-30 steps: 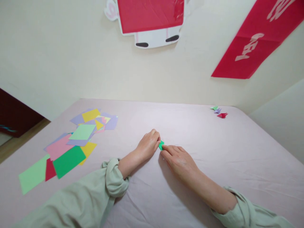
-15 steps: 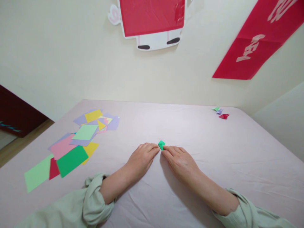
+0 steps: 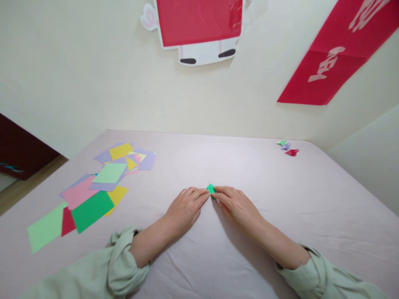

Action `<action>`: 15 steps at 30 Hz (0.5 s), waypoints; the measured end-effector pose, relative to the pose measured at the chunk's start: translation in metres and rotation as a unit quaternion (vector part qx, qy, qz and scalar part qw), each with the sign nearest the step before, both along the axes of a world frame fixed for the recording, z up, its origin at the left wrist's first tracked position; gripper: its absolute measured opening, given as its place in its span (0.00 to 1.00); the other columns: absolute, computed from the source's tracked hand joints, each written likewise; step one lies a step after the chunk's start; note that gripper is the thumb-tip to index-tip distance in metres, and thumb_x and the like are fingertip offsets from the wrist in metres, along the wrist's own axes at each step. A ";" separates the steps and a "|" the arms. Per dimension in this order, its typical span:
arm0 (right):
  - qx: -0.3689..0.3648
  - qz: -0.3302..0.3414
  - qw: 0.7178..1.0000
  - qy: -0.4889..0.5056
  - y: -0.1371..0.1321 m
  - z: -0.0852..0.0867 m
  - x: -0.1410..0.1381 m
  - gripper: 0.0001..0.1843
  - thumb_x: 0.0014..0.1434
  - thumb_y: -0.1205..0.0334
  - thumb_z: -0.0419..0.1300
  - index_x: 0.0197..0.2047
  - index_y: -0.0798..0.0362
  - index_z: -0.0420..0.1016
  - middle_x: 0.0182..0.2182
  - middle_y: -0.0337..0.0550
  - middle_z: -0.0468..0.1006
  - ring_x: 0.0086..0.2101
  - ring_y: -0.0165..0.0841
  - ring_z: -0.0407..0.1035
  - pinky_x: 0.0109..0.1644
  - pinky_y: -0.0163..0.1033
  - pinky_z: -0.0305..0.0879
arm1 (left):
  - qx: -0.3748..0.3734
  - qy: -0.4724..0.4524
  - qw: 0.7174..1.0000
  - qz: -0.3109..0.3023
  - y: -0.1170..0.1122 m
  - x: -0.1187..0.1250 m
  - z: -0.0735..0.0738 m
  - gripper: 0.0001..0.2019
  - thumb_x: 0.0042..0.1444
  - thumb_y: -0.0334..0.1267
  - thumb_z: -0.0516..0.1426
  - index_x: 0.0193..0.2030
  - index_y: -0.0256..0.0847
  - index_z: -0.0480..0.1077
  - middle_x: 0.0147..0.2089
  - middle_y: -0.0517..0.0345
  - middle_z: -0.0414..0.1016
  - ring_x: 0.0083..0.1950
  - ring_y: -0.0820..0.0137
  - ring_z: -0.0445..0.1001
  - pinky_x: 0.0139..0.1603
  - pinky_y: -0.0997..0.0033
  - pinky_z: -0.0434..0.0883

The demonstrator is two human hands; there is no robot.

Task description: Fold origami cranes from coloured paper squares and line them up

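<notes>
A small folded piece of green paper lies between my fingertips near the middle of the cloth-covered table. My left hand is closed, its fingertips pressed at the paper's left edge. From the other side, my right hand grips the paper's right edge with thumb and fingers pinched together. The fingertips cover part of the paper's lower and side edges, so its full shape is hidden.
Loose coloured paper sheets overlap in a spread on the left. Three small folded paper figures, light green, purple and red, sit at the back right. A wall borders the table's far edge.
My right fingers have shifted slightly on the folded green paper, and more of its face is flat toward me. My left hand stays nearly still. The view has moved slightly.
</notes>
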State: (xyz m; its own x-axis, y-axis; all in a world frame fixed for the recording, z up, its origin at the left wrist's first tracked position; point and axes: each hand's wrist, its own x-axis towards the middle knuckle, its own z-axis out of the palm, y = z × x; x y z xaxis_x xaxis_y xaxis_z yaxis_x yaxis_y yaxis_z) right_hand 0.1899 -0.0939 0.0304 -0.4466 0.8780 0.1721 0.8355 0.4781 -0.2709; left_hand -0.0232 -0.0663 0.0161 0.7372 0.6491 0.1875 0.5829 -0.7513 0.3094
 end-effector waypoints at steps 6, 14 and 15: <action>-0.018 0.010 1.000 0.017 0.003 0.002 0.003 0.20 0.61 0.75 0.53 0.52 0.50 0.75 0.54 0.48 0.75 0.52 0.38 0.70 0.55 0.48 0.66 | 0.000 0.015 1.000 -0.001 0.001 0.001 0.000 0.23 0.59 0.25 0.50 0.61 0.40 0.64 0.61 0.52 0.69 0.59 0.62 0.65 0.59 0.58 0.65; -0.026 0.016 0.999 0.030 0.004 0.002 0.005 0.19 0.62 0.74 0.52 0.53 0.52 0.74 0.54 0.49 0.75 0.52 0.38 0.70 0.56 0.49 0.66 | 0.004 0.032 0.999 -0.008 0.000 0.000 -0.001 0.26 0.57 0.25 0.51 0.63 0.41 0.61 0.63 0.53 0.67 0.59 0.62 0.64 0.60 0.58 0.64; -0.028 0.017 0.999 0.033 0.004 0.003 0.005 0.19 0.62 0.74 0.52 0.53 0.52 0.74 0.54 0.49 0.75 0.52 0.38 0.70 0.56 0.48 0.66 | 0.003 0.034 0.999 -0.008 -0.001 -0.001 0.000 0.26 0.57 0.25 0.50 0.63 0.41 0.61 0.63 0.54 0.66 0.59 0.62 0.63 0.60 0.58 0.64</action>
State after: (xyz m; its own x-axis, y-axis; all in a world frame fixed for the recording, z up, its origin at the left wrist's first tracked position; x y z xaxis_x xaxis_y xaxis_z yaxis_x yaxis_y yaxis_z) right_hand 0.1954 -0.0899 0.0332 -0.4666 0.8710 0.1537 0.7983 0.4896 -0.3508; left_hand -0.0238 -0.0673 0.0158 0.7591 0.6356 0.1409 0.5898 -0.7630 0.2644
